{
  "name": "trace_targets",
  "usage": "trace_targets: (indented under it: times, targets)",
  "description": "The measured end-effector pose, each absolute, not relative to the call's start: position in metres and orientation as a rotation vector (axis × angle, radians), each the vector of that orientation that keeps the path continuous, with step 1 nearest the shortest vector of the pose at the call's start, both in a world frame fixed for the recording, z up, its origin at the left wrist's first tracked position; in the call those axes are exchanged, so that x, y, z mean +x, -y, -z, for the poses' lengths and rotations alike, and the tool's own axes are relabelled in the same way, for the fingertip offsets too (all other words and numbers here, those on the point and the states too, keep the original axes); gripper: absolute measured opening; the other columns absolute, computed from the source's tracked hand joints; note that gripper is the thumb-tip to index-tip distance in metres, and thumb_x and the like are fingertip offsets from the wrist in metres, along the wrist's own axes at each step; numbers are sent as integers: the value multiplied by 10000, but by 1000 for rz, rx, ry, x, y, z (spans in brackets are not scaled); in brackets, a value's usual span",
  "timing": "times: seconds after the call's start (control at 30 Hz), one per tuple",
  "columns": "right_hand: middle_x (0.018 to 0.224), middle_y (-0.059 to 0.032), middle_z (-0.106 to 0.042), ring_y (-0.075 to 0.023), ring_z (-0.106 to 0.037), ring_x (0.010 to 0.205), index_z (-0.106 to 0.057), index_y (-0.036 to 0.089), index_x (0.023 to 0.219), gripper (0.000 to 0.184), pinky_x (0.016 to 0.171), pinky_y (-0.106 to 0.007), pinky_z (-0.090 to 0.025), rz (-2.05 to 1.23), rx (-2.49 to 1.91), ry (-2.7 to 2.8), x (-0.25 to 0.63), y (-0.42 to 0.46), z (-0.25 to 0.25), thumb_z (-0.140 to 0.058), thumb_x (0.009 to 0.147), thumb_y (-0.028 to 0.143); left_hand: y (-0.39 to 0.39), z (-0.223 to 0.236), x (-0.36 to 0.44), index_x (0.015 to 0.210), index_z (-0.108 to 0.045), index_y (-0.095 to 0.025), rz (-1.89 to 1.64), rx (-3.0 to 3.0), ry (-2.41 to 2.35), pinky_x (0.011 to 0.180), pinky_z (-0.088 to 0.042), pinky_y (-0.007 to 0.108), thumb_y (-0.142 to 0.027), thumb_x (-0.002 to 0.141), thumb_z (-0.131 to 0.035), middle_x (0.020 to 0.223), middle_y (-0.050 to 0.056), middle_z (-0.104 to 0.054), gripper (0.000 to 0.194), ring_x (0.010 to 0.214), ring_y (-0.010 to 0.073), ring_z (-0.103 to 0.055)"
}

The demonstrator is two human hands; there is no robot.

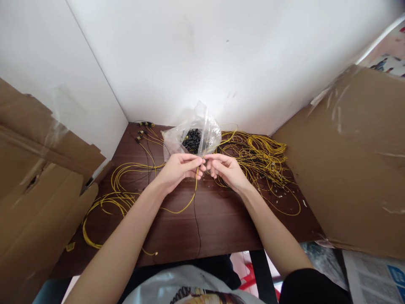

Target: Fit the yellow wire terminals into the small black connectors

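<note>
Yellow cable [195, 185] hangs from the middle of the worktop scene, just in front of a clear plastic bag [171, 143]. Taking the meeting fingertips as the clock's centre and the far wall as twelve, it drops towards six, then curves off towards eight and passes out of sight at the left forearm. The left hand [182, 169] has its grip clamped on the cable near its upper end, thumb and forefinger together. The right hand [228, 169] comes in from three, its forefinger reaching the left fingertips; whether its grip is clamped on anything I cannot tell, as the contact point is too small.

The bag stands at twelve on the brown worktop [224, 219], its mouth showing many small black parts [191, 142]. A tangled heap of yellow cables [268, 145] spreads between two and three. Looser yellow loops [118, 173] lie from eight to nine, partly behind the left forearm. Black-and-yellow connectors [141, 134] sit at ten, near the wall [190, 55]. Cardboard panels flank the worktop, one [348, 160] at three and another [60, 202] at nine.
</note>
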State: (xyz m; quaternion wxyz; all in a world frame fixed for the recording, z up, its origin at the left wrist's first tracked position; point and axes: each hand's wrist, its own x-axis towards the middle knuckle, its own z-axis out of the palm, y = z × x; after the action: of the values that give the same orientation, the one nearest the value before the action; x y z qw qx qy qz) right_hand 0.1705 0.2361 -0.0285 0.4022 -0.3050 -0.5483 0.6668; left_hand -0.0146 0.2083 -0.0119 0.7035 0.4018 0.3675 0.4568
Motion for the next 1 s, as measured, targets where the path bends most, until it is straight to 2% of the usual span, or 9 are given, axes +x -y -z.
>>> trace_targets:
  times: [0.1, 0.23, 0.4, 0.6, 0.8, 1.0]
  targets:
    - [688, -1, -659, -84, -571, 599, -709, 185, 941, 235, 564, -217, -467, -1580, -766, 1431, 166, -233, 32, -701, 775, 351, -207, 15, -8, 766, -716, -102, -951, 941, -780, 559, -500, 245, -308, 713, -755, 723, 81, -686, 217, 578, 112, -603]
    - [623, 12, -629, -77, -514, 541, -718, 171, 787, 163, 528, -223, -424, -1451, -820, 1424, 165, -232, 31, -723, 741, 327, -206, 19, -2, 777, -720, -111, -952, 941, -790, 561, -511, 264, -310, 702, -764, 740, 96, -697, 217, 564, 117, -604]
    - [584, 27, -583, -65, -457, 494, -671, 158, 664, 160, 492, -218, -373, -1361, -871, 1422, 165, -231, 27, -713, 728, 298, -204, 22, 5, 776, -709, -109, -947, 936, -818, 551, -520, 265, -323, 703, -763, 736, 94, -694, 233, 565, 124, -615]
    - [557, 37, -558, -58, -428, 480, -629, 157, 617, 166, 487, -210, -346, -1314, -864, 1327, 162, -230, 30, -690, 742, 248, -202, 24, 11, 778, -691, -116, -978, 896, -817, 560, -521, 264, -308, 717, -756, 729, 78, -697, 212, 571, 125, -627]
    - [508, 60, -465, -62, -382, 483, -563, 165, 555, 231, 517, -226, -335, -1305, -855, 1253, 161, -231, 32, -682, 731, 256, -201, 23, 13, 754, -672, -105, -973, 874, -801, 565, -512, 267, -285, 719, -755, 695, 71, -692, 201, 560, 125, -627]
    - [530, 59, -463, -59, -361, 484, -561, 163, 564, 217, 517, -232, -316, -1316, -843, 1217, 161, -231, 31, -682, 719, 254, -200, 22, 14, 745, -669, -109, -957, 833, -800, 561, -498, 259, -285, 706, -763, 680, 63, -686, 203, 561, 121, -620]
